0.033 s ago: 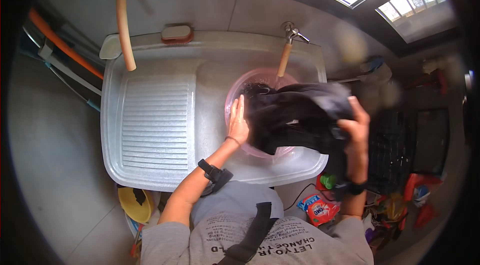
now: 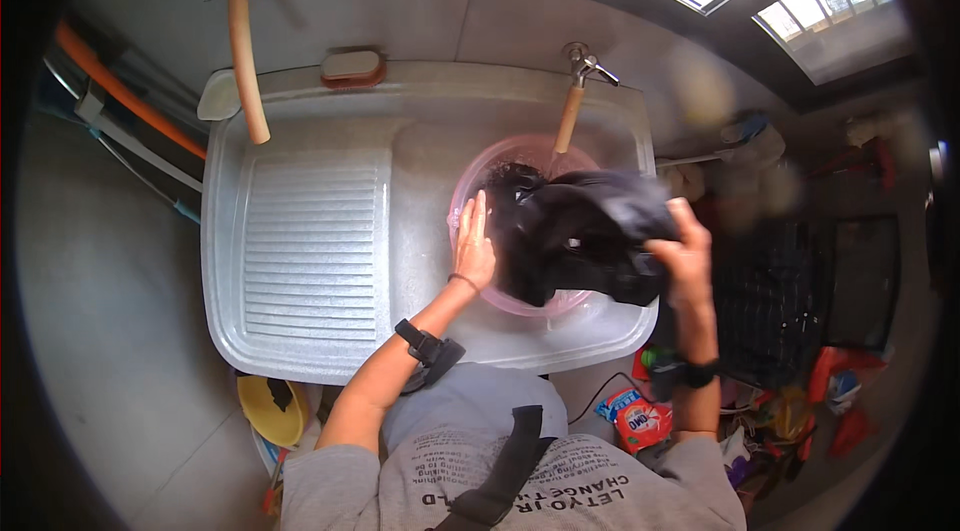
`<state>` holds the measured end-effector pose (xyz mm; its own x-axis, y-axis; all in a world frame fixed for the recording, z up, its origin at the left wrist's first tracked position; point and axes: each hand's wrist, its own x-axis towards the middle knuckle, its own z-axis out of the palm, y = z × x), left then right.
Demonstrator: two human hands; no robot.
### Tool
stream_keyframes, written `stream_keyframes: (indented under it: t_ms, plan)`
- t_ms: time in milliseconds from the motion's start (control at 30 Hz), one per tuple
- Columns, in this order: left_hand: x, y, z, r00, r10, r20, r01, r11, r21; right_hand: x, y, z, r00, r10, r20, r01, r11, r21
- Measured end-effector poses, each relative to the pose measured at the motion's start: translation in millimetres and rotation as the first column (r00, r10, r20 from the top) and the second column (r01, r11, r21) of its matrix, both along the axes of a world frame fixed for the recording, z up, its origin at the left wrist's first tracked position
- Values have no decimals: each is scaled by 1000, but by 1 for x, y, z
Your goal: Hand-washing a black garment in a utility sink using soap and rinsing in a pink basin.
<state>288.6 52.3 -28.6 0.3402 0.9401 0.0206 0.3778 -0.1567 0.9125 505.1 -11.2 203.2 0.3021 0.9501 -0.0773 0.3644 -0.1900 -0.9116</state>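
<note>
The right hand (image 2: 685, 256) has its fingers clenched on a dark garment (image 2: 585, 231) stretched crosswise over the pink basin (image 2: 470, 201) in the sink (image 2: 420, 161); the left hand (image 2: 474, 246) rests flat, fingers released, against the garment's left end.

— Where does the basin (image 2: 470, 193) sit?
— I see it in the sink's (image 2: 420, 146) right half, under the right tap (image 2: 580, 66); the ribbed washboard (image 2: 310, 246) lies to its left.
— And the garment (image 2: 585, 231)?
— Draped across the basin, between both hands.
</note>
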Motion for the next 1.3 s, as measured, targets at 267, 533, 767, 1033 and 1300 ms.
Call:
stream_keyframes:
  t_ms: [267,533,767,1033,1300]
  plan:
    - [20,-7,-18,958,-127,-259,156,983,94,-52,-25,-208,766,153,625,57,951,-303]
    - [51,18,-34,665,-406,-627,469,880,-72,-44,-19,-257,872,189,453,109,826,-554]
    - [61,48,-76,472,-535,-700,548,801,-243,-41,10,-271,886,138,443,138,834,-534]
    - [83,66,-95,363,-588,-723,415,797,-439,-18,25,-303,573,702,423,-169,606,-777]
    - [87,77,-107,373,-635,-676,423,765,-486,-5,69,-289,821,500,275,-104,605,-790]
